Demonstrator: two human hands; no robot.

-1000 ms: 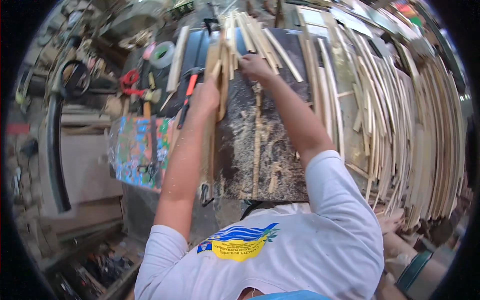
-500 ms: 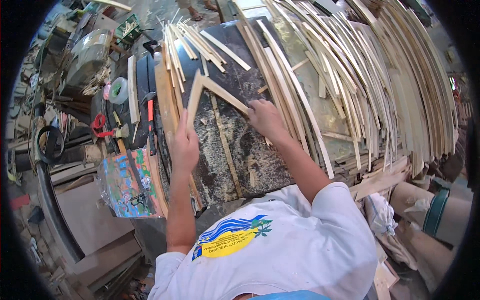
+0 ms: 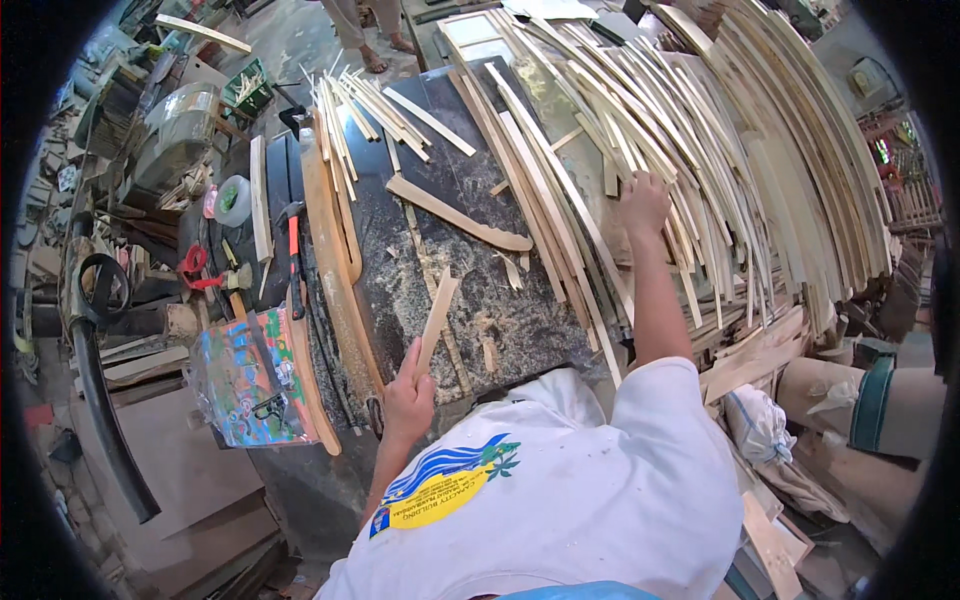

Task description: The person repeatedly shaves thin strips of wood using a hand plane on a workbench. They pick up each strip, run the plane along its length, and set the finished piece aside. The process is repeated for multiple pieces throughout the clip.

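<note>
A short flat piece of wood stands up out of my left hand, whose fingers are closed round its lower end near the front of the dark work table. Farther off, a curved wooden piece lies flat on the table, with no hand on it. My right arm stretches far to the right. There my right hand rests with bent fingers on the pile of thin wooden strips, closed on a strip. The fingertips are partly hidden among the strips.
A hammer with a red handle lies left of a long wooden board. Short thin sticks spread over the far table end. Red-handled scissors and a tape roll are farther left. A person's feet stand beyond.
The curved wooden piece has left my right hand and lies on the table. My right hand has moved right to the strips. My left hand has drawn closer to me with its wood.
</note>
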